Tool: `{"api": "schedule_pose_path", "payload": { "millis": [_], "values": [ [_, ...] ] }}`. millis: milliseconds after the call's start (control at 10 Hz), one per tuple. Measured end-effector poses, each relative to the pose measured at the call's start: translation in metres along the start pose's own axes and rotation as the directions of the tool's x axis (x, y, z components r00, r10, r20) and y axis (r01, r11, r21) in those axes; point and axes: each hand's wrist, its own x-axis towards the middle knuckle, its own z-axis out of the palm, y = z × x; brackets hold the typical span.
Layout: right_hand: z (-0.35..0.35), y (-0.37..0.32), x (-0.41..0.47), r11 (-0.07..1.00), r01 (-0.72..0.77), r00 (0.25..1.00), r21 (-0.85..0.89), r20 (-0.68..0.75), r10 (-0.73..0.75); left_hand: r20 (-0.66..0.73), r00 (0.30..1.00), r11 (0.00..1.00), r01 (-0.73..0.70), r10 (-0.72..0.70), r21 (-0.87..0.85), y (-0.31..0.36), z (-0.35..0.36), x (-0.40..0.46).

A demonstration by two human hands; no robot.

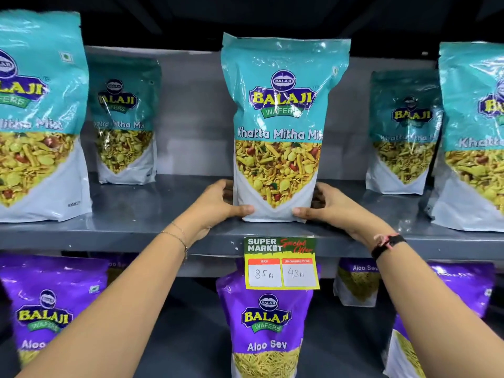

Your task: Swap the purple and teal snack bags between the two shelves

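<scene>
On the lower shelf, nearest the camera, a glossy purple plastic "Aloo Sev" snack bag [266,331] is stood upright, partly covered at its top by a yellow paper price tag [281,264] hung from the edge of the grey metal upper shelf [152,236]. Above it, a tall teal plastic "Khatta Mitha Mix" snack bag [281,126] is held upright on that shelf, its base gripped on both sides: the left hand [218,204] and right hand [331,207] have their fingers clamped around its lower corners. Further teal bags [124,118] are stood behind.
</scene>
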Motion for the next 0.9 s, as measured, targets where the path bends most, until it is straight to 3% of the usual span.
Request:
{"api": "schedule_pose_path", "payload": {
  "millis": [200, 500, 900],
  "values": [
    [-0.001, -0.002, -0.011, 1.0, 0.001, 1.0, -0.006, -0.022, -0.001, 0.034, 0.999, 0.999, 0.0, 0.002, -0.052, 0.002, -0.006, -0.008],
    [-0.001, 0.002, -0.012, 1.0, 0.008, 0.998, 0.022, 0.061, -0.009, 0.12, 0.993, 0.997, 0.017, -0.008, -0.08, 0.005, -0.005, -0.01],
    [-0.002, 0.009, -0.01, 0.998, 0.03, 0.999, 0.06, 0.016, -0.031, 0.089, 0.994, 0.994, -0.059, 0.067, -0.089, 0.005, -0.005, -0.013]
  ]
}}
